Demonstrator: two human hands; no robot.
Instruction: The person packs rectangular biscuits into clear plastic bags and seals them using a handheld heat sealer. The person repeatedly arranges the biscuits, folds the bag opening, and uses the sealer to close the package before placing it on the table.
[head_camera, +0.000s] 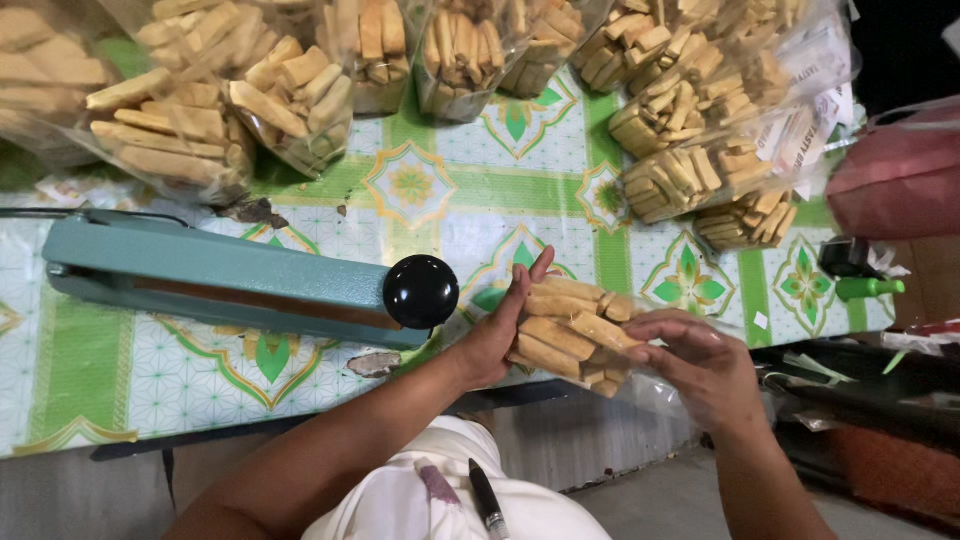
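Note:
Both hands hold a clear plastic bag of tan biscuit sticks (570, 335) just off the table's front edge. My left hand (503, 320) presses flat against the bag's left side, fingers pointing up. My right hand (690, 350) pinches the bag's right end between thumb and fingers. To the left lies a teal impulse sealer (200, 270) with a round black knob (421, 291) on its arm, close to my left hand.
Several sealed clear bags of the same biscuit sticks (690, 180) crowd the back of the table, which has a green and white patterned cover (440, 190). A red plastic bag (900, 175) sits at the right. A pen (487, 500) lies on my lap.

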